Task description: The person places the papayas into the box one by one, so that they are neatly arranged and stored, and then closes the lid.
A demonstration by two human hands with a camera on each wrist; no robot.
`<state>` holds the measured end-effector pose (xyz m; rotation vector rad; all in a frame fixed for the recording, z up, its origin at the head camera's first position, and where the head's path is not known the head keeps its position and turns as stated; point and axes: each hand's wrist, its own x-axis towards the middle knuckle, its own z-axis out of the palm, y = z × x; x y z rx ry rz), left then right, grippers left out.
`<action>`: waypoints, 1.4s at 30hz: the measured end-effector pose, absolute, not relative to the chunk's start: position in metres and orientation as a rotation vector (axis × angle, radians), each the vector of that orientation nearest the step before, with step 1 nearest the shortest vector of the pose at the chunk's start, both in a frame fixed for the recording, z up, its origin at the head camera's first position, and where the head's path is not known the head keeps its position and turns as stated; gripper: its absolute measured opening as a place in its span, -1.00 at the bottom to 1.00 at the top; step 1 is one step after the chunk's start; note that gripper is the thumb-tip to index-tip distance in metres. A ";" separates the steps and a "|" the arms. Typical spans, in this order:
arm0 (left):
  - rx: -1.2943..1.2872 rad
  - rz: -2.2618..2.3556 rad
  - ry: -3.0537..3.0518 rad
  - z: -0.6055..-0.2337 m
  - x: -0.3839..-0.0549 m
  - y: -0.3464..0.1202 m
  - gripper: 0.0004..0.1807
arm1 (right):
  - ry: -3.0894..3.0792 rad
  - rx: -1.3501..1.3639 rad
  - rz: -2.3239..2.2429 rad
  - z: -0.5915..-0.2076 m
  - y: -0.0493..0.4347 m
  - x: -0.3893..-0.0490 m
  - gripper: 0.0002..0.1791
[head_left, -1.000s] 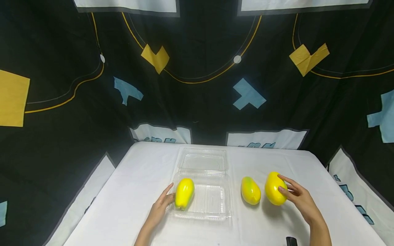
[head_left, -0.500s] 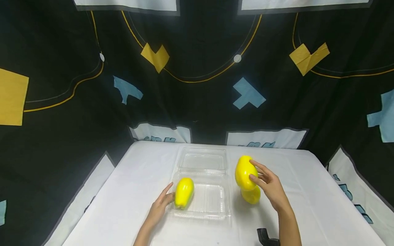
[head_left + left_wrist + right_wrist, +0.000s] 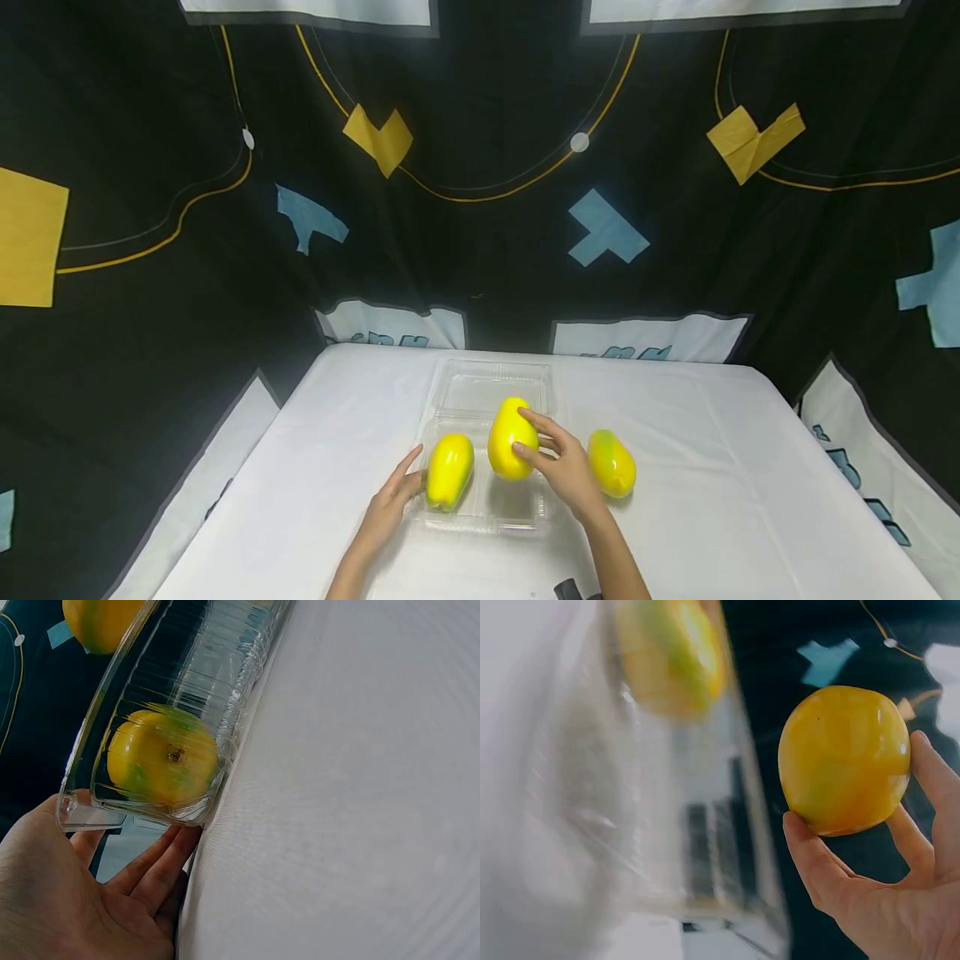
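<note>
A clear plastic clamshell container (image 3: 487,523) lies with its lid folded back on the white table. My left hand (image 3: 390,504) holds its left edge; in the left wrist view, the thumb is at the rim and the fingers (image 3: 161,870) touch the lower wall. One yellow papaya (image 3: 450,472) lies inside, at the left. Above the container's right part, my right hand (image 3: 566,467) grips a second papaya (image 3: 510,440) between thumb and fingers, apart from the first. A third papaya (image 3: 611,464) rests on the table to the right, just beyond the right hand.
The clear lid (image 3: 495,387) lies flat behind the container. A dark strap or mount (image 3: 570,590) shows beside the right wrist. A black decorated cloth (image 3: 480,250) hangs behind the white-covered table (image 3: 712,500).
My right hand has carried its papaya leftward, from right of the third papaya, past it, to above the container. The left hand and the papaya inside have stayed put.
</note>
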<state>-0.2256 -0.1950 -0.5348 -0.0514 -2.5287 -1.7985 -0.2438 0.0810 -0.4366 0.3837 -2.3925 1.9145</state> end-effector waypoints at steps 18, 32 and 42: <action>-0.039 -1.788 -2.554 -0.532 -0.224 -0.195 -0.47 | -2.636 0.454 1.606 -0.489 0.053 -0.260 -0.44; -0.077 -1.797 -2.545 -0.532 -0.223 -0.195 -0.48 | -2.729 0.472 1.501 -0.494 0.049 -0.261 -0.42; -0.066 -1.802 -2.541 -0.532 -0.224 -0.195 -0.47 | -2.783 0.463 1.462 -0.493 0.050 -0.261 -0.39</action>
